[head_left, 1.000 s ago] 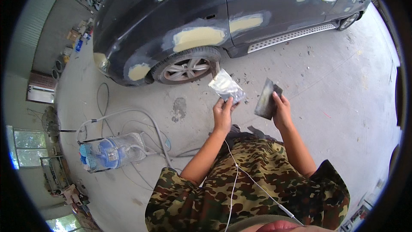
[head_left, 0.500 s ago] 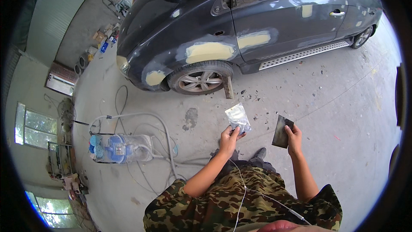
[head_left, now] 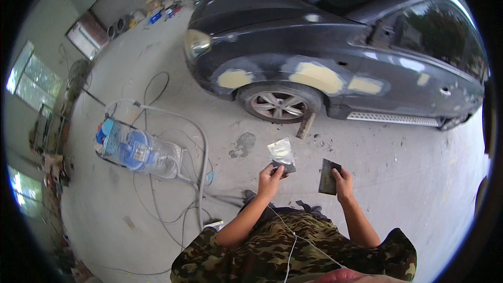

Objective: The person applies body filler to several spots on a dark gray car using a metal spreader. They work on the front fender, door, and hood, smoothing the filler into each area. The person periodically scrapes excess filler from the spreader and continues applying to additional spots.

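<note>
My left hand (head_left: 269, 181) is closed on the lower edge of a square putty plate (head_left: 285, 168), whose upper part is covered with pale, shiny putty (head_left: 281, 150). In my right hand (head_left: 343, 183) is a dark rectangular putty spreader (head_left: 328, 177), pinched at its right edge between thumb and fingers. The two tools are apart, both held in front of my body above the floor. Beyond them stands a dark grey car (head_left: 314, 36) with cream filler patches above its front wheel (head_left: 277, 105), on the bumper corner and on the door. Neither hand touches the car.
A wooden block (head_left: 306, 124) rests against the front tyre. To the left, a clear and blue wheeled vacuum machine (head_left: 139, 149) stands with a grey hose (head_left: 203, 162) and cables looping across the concrete floor. Shelving (head_left: 47, 136) and small boxes (head_left: 154, 2) line the walls.
The view has swung left, so the car's front and the machine show more fully. Both hands keep their grip; the left one's plate is tilted a little differently.
</note>
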### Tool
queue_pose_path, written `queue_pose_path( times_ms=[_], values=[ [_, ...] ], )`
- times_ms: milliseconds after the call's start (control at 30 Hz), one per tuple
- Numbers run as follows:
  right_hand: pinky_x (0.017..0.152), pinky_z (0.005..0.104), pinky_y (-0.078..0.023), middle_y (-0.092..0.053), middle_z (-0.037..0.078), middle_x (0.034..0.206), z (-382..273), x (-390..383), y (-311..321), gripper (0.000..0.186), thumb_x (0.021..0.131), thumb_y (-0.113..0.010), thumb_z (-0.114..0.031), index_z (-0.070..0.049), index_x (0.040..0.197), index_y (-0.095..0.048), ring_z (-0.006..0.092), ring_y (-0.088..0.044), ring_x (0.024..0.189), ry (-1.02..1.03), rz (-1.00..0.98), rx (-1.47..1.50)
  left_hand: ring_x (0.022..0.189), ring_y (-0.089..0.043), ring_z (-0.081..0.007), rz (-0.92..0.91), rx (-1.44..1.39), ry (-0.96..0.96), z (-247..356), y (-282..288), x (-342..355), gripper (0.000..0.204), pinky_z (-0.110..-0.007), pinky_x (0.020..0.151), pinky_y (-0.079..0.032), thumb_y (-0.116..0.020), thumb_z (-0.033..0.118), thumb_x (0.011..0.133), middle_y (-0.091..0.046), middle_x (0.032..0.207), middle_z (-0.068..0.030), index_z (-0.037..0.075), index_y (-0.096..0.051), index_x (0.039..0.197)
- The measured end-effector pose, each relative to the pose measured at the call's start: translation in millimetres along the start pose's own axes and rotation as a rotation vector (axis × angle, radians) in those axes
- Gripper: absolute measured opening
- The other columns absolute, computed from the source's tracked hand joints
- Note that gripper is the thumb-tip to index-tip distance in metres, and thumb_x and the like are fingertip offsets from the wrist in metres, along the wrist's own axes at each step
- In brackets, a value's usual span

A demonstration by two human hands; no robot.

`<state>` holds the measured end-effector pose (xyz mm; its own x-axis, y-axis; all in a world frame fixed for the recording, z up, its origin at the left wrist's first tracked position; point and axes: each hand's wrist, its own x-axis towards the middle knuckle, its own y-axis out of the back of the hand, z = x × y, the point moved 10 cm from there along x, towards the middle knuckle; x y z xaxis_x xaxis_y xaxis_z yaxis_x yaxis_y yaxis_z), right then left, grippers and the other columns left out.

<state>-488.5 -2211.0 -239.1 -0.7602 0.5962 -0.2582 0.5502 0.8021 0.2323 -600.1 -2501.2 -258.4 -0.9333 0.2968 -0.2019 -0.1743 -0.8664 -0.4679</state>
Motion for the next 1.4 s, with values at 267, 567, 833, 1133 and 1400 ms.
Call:
queue_pose_path(
  times_ms=[267,567,833,1133,1400],
  values=[
    [0.069,0.0300,-0.046,-0.064,0.001,0.080,-63.6,-26.6,-415.2,0.020,0.098,-0.066,-0.015,0.004,0.097,-0.067,0.0084,-0.052,0.076,0.193,-0.351,-0.021,0.080,-0.067,-0.0114,0.314,-0.061,-0.103,160.4,363.3,29.4,0.018,-0.030,0.074,-0.060,-0.067,0.013,0.101,-0.070,0.096,-0.0071,-0.004,-0.068,0.104],
    [0.059,0.0372,-0.042,-0.056,0.010,0.065,-128.2,49.1,-525.8,0.025,0.094,-0.070,-0.018,0.005,0.087,-0.063,0.0119,-0.049,0.065,0.352,-0.321,-0.374,0.085,-0.063,-0.0108,0.568,0.096,-0.122,222.4,462.9,94.0,0.026,-0.027,0.079,-0.051,-0.063,0.018,0.103,-0.069,0.094,-0.0033,-0.006,-0.069,0.114],
    [0.061,0.0410,-0.043,-0.056,0.017,0.067,-180.7,185.0,-714.4,0.029,0.094,-0.070,-0.023,0.005,0.090,-0.064,0.0186,-0.047,0.063,0.285,-0.403,-0.544,0.099,-0.060,-0.0144,0.809,-0.341,-0.139,287.1,573.9,247.9,0.027,-0.029,0.085,-0.049,-0.064,0.022,0.103,-0.065,0.104,-0.0057,-0.003,-0.065,0.113],
    [0.067,0.0422,-0.048,-0.063,0.021,0.077,-389.1,347.2,-994.8,0.029,0.099,-0.067,-0.025,0.004,0.104,-0.067,0.0199,-0.054,0.069,0.448,-0.728,-0.397,0.107,-0.064,-0.0237,0.819,-0.398,-0.321,469.9,650.5,473.6,0.040,-0.038,0.090,-0.053,-0.067,0.027,0.100,-0.065,0.117,-0.0124,-0.001,-0.056,0.127],
    [0.064,0.0363,-0.047,-0.056,0.013,0.074,-497.8,449.5,-1210.1,0.031,0.100,-0.068,-0.025,0.005,0.100,-0.065,0.0120,-0.046,0.072,0.310,-0.753,-0.192,0.099,-0.069,-0.0255,0.839,-0.468,-0.287,569.5,784.3,685.7,0.033,-0.039,0.083,-0.057,-0.064,0.024,0.101,-0.068,0.112,-0.0129,-0.003,-0.060,0.120]
  ],
)
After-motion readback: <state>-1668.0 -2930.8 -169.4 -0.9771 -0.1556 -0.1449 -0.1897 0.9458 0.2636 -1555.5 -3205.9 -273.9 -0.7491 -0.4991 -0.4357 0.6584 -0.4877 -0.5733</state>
